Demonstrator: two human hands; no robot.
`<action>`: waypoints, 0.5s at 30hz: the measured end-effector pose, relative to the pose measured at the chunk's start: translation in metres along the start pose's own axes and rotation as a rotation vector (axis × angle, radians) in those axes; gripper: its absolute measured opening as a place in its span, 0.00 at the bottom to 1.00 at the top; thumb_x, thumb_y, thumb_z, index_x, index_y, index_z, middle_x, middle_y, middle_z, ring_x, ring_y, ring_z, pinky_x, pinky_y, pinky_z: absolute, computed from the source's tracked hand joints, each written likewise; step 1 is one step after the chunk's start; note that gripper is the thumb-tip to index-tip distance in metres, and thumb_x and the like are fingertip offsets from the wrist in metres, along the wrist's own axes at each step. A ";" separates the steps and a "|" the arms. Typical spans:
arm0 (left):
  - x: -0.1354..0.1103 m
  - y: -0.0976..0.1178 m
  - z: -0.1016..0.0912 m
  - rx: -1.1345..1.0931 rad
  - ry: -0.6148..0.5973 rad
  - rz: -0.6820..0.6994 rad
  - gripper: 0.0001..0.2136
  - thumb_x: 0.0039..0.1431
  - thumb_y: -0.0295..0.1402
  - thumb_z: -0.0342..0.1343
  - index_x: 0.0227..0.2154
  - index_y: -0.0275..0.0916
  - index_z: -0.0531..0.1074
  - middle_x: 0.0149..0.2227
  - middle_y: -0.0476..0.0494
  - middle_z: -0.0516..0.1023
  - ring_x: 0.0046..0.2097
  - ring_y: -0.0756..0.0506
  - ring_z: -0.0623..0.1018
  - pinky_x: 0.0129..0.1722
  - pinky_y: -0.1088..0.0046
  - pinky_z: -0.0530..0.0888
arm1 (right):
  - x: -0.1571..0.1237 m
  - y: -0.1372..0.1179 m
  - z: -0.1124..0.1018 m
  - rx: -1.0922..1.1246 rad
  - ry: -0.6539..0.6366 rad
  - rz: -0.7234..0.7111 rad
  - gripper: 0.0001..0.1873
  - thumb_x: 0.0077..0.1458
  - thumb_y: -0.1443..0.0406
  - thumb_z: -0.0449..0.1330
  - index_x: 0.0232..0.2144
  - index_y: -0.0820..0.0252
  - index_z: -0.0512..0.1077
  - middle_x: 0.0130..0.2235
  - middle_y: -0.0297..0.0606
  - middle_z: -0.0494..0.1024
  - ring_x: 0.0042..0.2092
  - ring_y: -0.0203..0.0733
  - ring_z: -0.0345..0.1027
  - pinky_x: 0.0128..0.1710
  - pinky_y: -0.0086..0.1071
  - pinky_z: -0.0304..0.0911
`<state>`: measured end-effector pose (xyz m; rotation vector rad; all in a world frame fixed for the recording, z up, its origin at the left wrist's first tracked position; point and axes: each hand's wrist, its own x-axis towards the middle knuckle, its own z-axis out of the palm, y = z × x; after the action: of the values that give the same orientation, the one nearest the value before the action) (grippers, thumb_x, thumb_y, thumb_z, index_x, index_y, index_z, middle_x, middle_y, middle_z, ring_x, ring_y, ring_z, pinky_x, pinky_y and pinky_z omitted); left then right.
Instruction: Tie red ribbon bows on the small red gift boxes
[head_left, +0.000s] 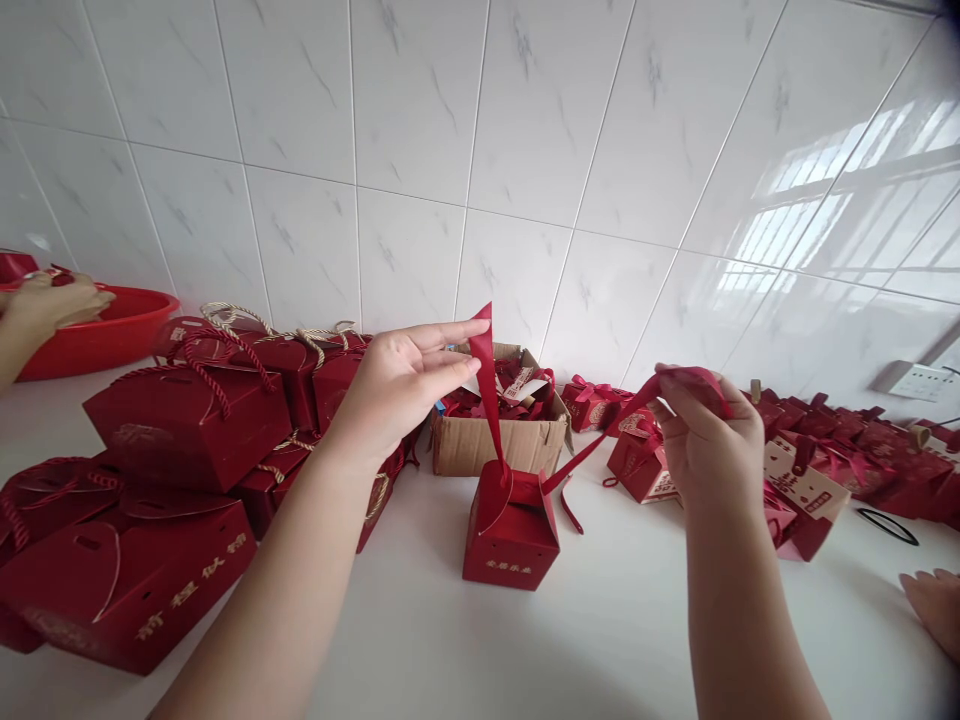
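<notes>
A small red gift box (511, 545) with gold lettering stands upright on the white table, its top flaps partly raised. A dark red ribbon (489, 400) runs up from both sides of its top. My left hand (401, 385), above and left of the box, pinches one ribbon end between thumb and fingers. On the right, my right hand (705, 425) is closed on the ribbon's other length, which loops over its fingers. Both ribbon lengths are drawn up and apart in a V. Neither hand touches the box.
Larger red boxes with rope handles (187, 425) are stacked at left. Behind stands a cardboard carton (495, 445) of red pieces. Several small red boxes (862, 450) line the right. Another person's hand (56, 300) is by a red basin (112, 335); another hand (934, 605) shows at right.
</notes>
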<state>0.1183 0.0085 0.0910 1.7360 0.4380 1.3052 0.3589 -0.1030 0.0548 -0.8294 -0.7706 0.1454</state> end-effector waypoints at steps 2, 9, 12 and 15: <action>-0.001 0.000 0.001 0.009 0.000 0.007 0.17 0.48 0.31 0.63 0.44 0.42 0.77 0.44 0.43 0.80 0.43 0.43 0.79 0.44 0.68 0.77 | -0.002 -0.002 0.001 -0.031 -0.010 -0.017 0.08 0.42 0.69 0.68 0.30 0.57 0.77 0.36 0.34 0.78 0.40 0.36 0.72 0.38 0.27 0.72; 0.002 -0.009 0.008 -0.012 0.053 0.109 0.07 0.46 0.27 0.63 0.31 0.40 0.80 0.34 0.46 0.82 0.35 0.48 0.79 0.37 0.75 0.77 | -0.009 -0.008 0.005 -0.115 -0.038 -0.060 0.12 0.44 0.68 0.67 0.36 0.53 0.79 0.40 0.34 0.79 0.38 0.34 0.72 0.38 0.28 0.72; 0.003 -0.012 0.011 -0.014 0.050 0.117 0.02 0.45 0.26 0.63 0.23 0.38 0.78 0.29 0.47 0.80 0.32 0.49 0.78 0.34 0.77 0.75 | -0.010 -0.009 0.005 -0.116 -0.066 -0.064 0.13 0.45 0.69 0.67 0.36 0.52 0.79 0.40 0.34 0.79 0.38 0.34 0.72 0.37 0.26 0.72; 0.003 -0.011 0.013 -0.034 0.011 0.068 0.05 0.47 0.28 0.63 0.29 0.39 0.80 0.31 0.46 0.81 0.35 0.49 0.78 0.37 0.75 0.75 | -0.011 -0.009 0.006 -0.109 -0.091 -0.081 0.12 0.46 0.69 0.67 0.36 0.52 0.78 0.40 0.33 0.79 0.38 0.33 0.72 0.37 0.24 0.71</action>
<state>0.1338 0.0107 0.0825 1.7298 0.3632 1.3631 0.3457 -0.1101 0.0573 -0.8981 -0.9024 0.0694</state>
